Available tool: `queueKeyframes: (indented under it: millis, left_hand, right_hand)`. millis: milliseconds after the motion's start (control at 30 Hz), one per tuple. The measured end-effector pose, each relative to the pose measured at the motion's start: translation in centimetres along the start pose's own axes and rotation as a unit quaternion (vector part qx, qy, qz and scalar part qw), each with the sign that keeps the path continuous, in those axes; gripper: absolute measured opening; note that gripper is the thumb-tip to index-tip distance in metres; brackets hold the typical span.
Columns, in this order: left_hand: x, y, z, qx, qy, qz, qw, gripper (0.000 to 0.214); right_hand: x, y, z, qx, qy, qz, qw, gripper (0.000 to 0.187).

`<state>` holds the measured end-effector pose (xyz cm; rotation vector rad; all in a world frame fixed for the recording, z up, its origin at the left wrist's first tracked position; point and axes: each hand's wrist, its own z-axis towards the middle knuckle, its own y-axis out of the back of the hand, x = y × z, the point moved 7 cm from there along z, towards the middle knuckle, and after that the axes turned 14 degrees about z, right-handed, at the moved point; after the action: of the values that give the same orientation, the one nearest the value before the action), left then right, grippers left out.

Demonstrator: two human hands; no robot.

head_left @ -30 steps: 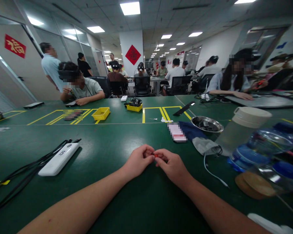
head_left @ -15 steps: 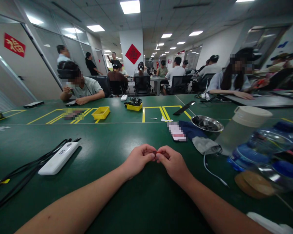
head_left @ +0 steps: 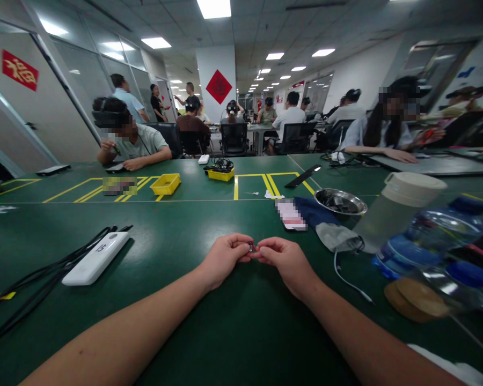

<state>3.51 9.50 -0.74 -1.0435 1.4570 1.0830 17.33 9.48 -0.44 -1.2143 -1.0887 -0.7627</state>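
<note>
Both hands meet above the green table [head_left: 177, 225], fingertips close together. A tiny shiny, dark reddish piece [head_left: 251, 247] is pinched between the thumb and fingers of my left hand [head_left: 227, 257]; it is too small for me to tell its kind. Alongside it, my right hand [head_left: 284, 262] has thumb and index finger pressed together, their tips against or right beside the piece. Whether the right fingertips hold anything of their own is hidden. Beyond the right hand lies a phone [head_left: 291, 215] with a blurred screen.
At left lies a white power bank [head_left: 99, 258] with black cables [head_left: 36, 284]. On the right stand a metal bowl [head_left: 341, 202], a pale-lidded jug [head_left: 402, 212], a blue-capped water bottle [head_left: 430, 236] and a white cable [head_left: 352, 281]. Yellow trays [head_left: 166, 184] sit farther back. Co-workers sit across.
My fingertips have parted slightly, and the shiny piece now shows in my left fingers. The view has shifted a little. In the background, standing people have moved.
</note>
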Motion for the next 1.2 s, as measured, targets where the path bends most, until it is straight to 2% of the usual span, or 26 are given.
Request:
queueKeyframes:
  millis: [300,967,1200]
  left_hand:
    - [-0.01,-0.17,-0.02,0.009,0.005,-0.005,1.0,0.018]
    - [0.4,-0.15,0.07,0.014,0.01,-0.024,1.0,0.017]
    - [-0.31,-0.47,-0.17,0.028,-0.01,-0.015,0.999,0.02]
  right_hand:
    - [-0.25,0.29,0.06,-0.009,-0.05,0.063,0.997,0.017]
    - [-0.27,0.11,0.04,0.0,-0.051,0.058,0.997,0.016]
    - [-0.39,0.22,0.16,-0.001,-0.047,0.048,0.998,0.017]
